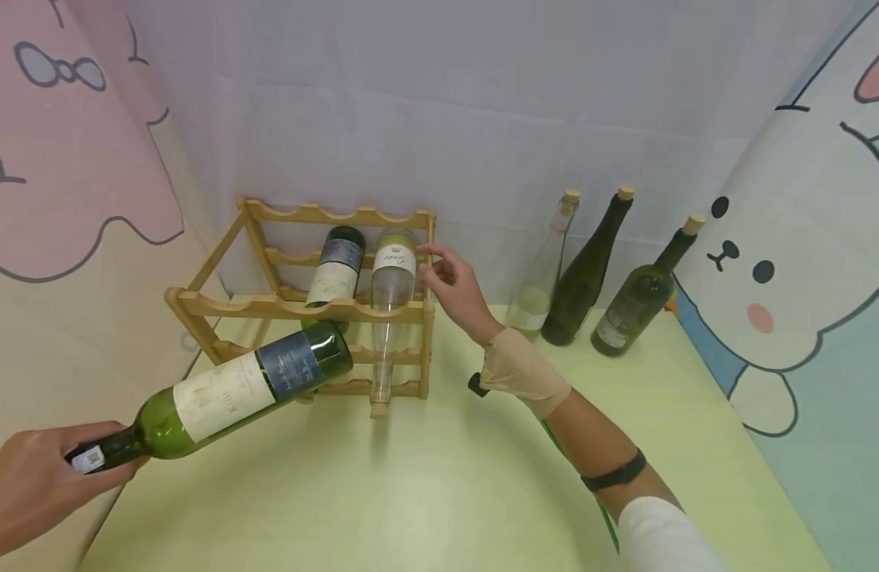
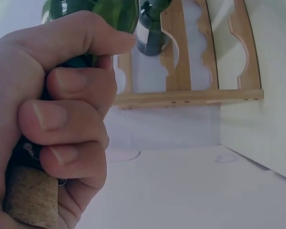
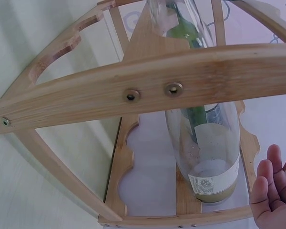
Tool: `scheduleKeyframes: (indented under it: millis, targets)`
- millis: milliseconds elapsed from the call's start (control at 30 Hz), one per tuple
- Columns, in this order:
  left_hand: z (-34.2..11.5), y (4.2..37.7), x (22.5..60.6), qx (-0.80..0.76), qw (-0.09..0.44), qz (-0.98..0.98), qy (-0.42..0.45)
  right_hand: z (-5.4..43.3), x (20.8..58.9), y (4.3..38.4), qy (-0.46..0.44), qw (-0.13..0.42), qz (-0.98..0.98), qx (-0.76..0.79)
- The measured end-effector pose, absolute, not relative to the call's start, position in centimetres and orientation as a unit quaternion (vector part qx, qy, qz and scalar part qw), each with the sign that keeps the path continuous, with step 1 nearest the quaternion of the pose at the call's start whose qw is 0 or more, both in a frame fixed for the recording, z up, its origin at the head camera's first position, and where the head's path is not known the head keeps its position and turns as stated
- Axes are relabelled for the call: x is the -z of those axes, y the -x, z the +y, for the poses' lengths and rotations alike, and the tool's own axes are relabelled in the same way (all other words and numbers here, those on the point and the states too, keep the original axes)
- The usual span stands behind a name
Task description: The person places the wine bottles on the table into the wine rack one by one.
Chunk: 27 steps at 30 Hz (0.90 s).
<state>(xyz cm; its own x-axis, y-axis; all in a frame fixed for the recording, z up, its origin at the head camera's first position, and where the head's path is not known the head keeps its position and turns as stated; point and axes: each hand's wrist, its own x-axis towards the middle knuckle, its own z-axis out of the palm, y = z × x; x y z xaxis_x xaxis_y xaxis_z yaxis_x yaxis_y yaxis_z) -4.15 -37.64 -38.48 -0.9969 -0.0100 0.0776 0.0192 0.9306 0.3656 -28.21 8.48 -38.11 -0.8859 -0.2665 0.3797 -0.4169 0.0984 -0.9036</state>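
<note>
My left hand (image 1: pixel 35 488) grips a green wine bottle (image 1: pixel 221 397) by its dark neck, its base tilted up toward the wooden wine rack (image 1: pixel 185 306). The left wrist view shows the curled fingers and the cork (image 2: pixel 32 196) below them. Two bottles lie in the rack: a green wine bottle (image 1: pixel 335 274) with blue and white labels, and a clear bottle (image 1: pixel 393 284) whose corked neck points to the front. Beside the clear bottle's base is my right hand (image 1: pixel 459 292), fingers loosely bent and holding nothing. A gap separates them in the right wrist view.
Three corked bottles stand at the back right of the pale green table (image 1: pixel 425 500): a clear one (image 1: pixel 537 290), a slim dark green one (image 1: pixel 584 278) and a wider dark green one (image 1: pixel 638 306). A curtain (image 1: pixel 482 143) hangs behind.
</note>
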Motion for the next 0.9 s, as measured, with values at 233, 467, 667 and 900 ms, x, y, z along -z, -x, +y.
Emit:
scheduleKeyframes:
  millis: [233, 467, 667, 900]
  targets:
    - [-39.4, 3.0, 40.1, 0.167, 0.078, -0.983, -0.021, 8.3, 38.2, 28.1, -0.232, 0.059, -0.741, -0.628]
    - [-40.7, 2.3, 41.6, 0.197, 0.050, -0.976, -0.076, 8.4, 38.2, 28.0, -0.232, 0.055, -0.742, -0.627]
    - [-41.3, 2.0, 42.6, 0.239, 0.057, -0.965, -0.087, 8.5, 38.3, 28.1, -0.231, 0.052, -0.740, -0.630]
    - [-41.6, 1.8, 43.0, 0.266, 0.081, -0.956, -0.088, 8.5, 38.5, 28.2, -0.231, 0.057, -0.734, -0.635]
